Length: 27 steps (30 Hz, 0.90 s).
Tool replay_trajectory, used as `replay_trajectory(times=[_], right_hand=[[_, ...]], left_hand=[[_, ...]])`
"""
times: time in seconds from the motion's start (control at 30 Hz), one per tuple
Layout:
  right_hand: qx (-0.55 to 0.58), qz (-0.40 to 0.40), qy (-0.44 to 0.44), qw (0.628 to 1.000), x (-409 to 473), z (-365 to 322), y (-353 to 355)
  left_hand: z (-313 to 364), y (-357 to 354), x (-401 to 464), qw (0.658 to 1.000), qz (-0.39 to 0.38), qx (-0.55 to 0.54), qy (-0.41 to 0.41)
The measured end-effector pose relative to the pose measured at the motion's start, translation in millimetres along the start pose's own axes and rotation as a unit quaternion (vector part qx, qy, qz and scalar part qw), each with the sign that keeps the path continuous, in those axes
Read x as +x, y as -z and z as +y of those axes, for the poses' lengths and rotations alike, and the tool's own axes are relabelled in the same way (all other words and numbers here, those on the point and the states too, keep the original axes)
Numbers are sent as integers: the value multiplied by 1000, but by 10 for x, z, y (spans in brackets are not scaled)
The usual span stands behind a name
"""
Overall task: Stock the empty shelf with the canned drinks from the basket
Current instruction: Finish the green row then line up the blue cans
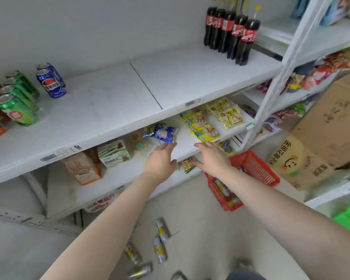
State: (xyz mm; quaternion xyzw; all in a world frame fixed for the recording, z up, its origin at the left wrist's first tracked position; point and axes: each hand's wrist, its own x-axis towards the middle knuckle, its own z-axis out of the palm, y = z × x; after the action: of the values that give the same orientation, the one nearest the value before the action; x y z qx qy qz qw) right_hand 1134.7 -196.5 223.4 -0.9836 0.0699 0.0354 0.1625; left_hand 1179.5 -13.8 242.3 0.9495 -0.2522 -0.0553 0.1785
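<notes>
Our left hand [160, 160] and right hand [212, 156] reach out mid-frame, both spread wide and empty. The cans [160, 239] lie loose on the floor at bottom centre, more in the red basket [257, 168] at right. We judge them rigid, smooth, fairly heavy, prone to roll; wrap each around its middle for the shelf [119, 102].

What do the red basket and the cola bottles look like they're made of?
The red basket looks like molded plastic, matte, judging by its even color and slotted walls. The cola bottles look like clear glossy plastic, with dark liquid showing through and highlights on their curves; glass can't be ruled out.
</notes>
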Motion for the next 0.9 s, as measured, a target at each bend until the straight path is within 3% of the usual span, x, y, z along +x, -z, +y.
replay_trajectory(times=[0.3, 0.53, 0.9], right_hand=[[0, -58, -89, 994, -1040, 1946, -122], [9, -92, -133, 987, -1415, 3492, -134], [17, -147, -131, 980, -640, 4680, -330]], left_hand=[[1445, -1517, 94, 987, -153, -8, -43], [2560, -2689, 200, 967, -251, -36, 15], [2925, -3281, 1205, 957, -257, -53, 125]])
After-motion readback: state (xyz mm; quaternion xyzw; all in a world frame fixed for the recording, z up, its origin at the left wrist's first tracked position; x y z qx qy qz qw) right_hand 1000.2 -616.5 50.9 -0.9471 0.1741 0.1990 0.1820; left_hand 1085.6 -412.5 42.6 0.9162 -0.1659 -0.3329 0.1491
